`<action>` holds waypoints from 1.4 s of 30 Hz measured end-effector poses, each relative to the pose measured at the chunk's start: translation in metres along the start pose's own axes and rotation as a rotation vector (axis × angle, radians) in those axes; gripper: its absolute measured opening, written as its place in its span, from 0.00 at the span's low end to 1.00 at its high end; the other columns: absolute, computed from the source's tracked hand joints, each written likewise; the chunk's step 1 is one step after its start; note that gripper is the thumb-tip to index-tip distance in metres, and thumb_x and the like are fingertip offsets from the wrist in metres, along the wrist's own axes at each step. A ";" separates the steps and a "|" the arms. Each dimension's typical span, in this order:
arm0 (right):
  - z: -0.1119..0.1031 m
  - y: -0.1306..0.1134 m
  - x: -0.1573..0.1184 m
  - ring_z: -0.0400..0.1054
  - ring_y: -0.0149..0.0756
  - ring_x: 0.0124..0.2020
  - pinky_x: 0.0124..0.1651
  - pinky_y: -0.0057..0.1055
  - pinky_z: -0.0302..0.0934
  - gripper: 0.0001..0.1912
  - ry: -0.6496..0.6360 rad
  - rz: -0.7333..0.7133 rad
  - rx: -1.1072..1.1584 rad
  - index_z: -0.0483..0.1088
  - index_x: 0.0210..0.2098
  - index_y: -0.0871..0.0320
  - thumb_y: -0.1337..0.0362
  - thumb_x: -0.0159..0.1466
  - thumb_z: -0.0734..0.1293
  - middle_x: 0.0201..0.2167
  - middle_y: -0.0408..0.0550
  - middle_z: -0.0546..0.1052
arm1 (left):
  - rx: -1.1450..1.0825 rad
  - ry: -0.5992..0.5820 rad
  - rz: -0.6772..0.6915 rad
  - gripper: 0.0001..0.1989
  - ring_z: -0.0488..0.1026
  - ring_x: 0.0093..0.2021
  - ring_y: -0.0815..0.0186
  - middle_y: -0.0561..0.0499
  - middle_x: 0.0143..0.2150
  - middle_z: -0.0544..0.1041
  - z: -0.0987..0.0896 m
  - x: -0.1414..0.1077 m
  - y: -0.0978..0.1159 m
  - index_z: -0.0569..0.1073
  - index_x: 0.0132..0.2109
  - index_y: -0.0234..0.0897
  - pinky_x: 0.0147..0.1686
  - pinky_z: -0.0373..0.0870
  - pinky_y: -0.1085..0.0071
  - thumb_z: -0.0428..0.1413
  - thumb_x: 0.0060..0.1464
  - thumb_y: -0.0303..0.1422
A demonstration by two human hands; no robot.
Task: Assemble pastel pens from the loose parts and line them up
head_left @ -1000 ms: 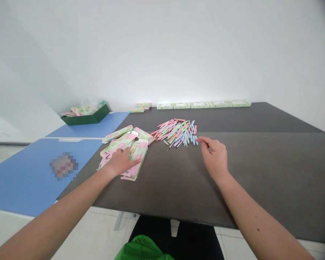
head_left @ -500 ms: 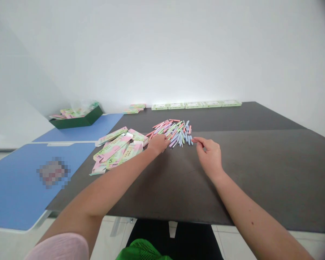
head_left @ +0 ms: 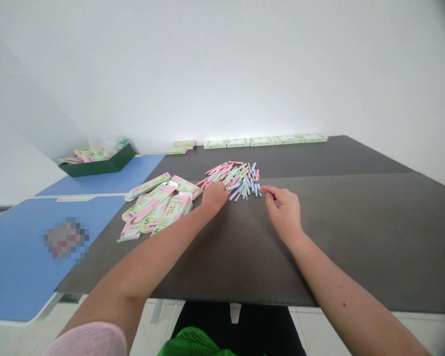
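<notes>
Pens in pastel colours are lying in a loose heap on the dark worktop. Left hand is resting curled at the heap's near edge, just beside flattened pink-and-green cartons; whether it is gripping anything, cannot tell. Right hand is hovering at the heap's right end, fingertips pinching together; any pen held there is unclear. Small green boxes are standing in a row along the far edge.

A dark grey desk is carrying a loose heap of slim pastel plastic pens at its middle, flat pink-and-green cardboard cartons lying just beside them, and a neat row of pale green boxes lining its far edge.
</notes>
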State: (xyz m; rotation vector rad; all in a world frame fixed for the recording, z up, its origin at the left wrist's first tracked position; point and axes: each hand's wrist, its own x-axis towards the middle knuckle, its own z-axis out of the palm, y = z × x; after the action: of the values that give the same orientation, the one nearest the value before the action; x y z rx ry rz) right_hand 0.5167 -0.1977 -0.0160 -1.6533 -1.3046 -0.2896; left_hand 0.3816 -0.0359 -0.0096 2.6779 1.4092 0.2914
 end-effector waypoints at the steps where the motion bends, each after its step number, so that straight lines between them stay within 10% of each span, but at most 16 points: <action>1: 0.000 0.000 0.000 0.69 0.37 0.32 0.42 0.36 0.57 0.13 -0.003 -0.002 -0.001 0.75 0.36 0.55 0.68 0.61 0.58 0.32 0.46 0.79 | -0.002 0.006 -0.002 0.15 0.72 0.42 0.57 0.39 0.39 0.77 -0.006 -0.001 -0.003 0.77 0.39 0.32 0.42 0.65 0.65 0.46 0.54 0.32; 13: 0.016 -0.004 -0.008 0.61 0.47 0.53 0.50 0.41 0.54 0.23 -0.348 -0.241 -0.200 0.61 0.56 0.58 0.62 0.62 0.62 0.57 0.56 0.66 | -0.177 -0.111 0.332 0.13 0.72 0.33 0.66 0.51 0.32 0.78 -0.061 -0.047 0.021 0.76 0.35 0.38 0.33 0.62 0.72 0.50 0.51 0.39; 19: 0.015 -0.003 -0.007 0.70 0.40 0.37 0.37 0.31 0.55 0.11 -0.538 -0.089 -0.251 0.69 0.42 0.57 0.67 0.65 0.57 0.36 0.50 0.77 | -0.096 -0.212 0.223 0.17 0.72 0.36 0.66 0.52 0.35 0.79 -0.045 -0.030 0.010 0.78 0.36 0.41 0.36 0.62 0.73 0.48 0.53 0.44; 30: 0.014 0.000 -0.006 0.70 0.41 0.38 0.37 0.30 0.55 0.13 -0.436 0.009 -0.176 0.68 0.44 0.59 0.67 0.64 0.56 0.39 0.52 0.77 | 0.045 -0.240 -0.003 0.14 0.74 0.37 0.60 0.44 0.34 0.79 0.008 -0.018 -0.019 0.79 0.33 0.36 0.36 0.67 0.71 0.51 0.49 0.38; 42: 0.014 0.002 -0.005 0.69 0.41 0.37 0.37 0.31 0.56 0.14 -0.419 0.026 -0.115 0.68 0.43 0.58 0.66 0.64 0.55 0.37 0.52 0.77 | 0.029 -0.266 -0.025 0.14 0.75 0.34 0.61 0.42 0.31 0.78 -0.002 -0.033 -0.025 0.78 0.30 0.33 0.36 0.65 0.72 0.50 0.50 0.34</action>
State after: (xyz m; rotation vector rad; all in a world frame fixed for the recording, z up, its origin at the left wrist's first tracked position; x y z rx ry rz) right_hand 0.5114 -0.1894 -0.0275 -1.8944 -1.5956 0.0018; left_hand 0.3423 -0.0489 -0.0164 2.5988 1.3730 -0.0864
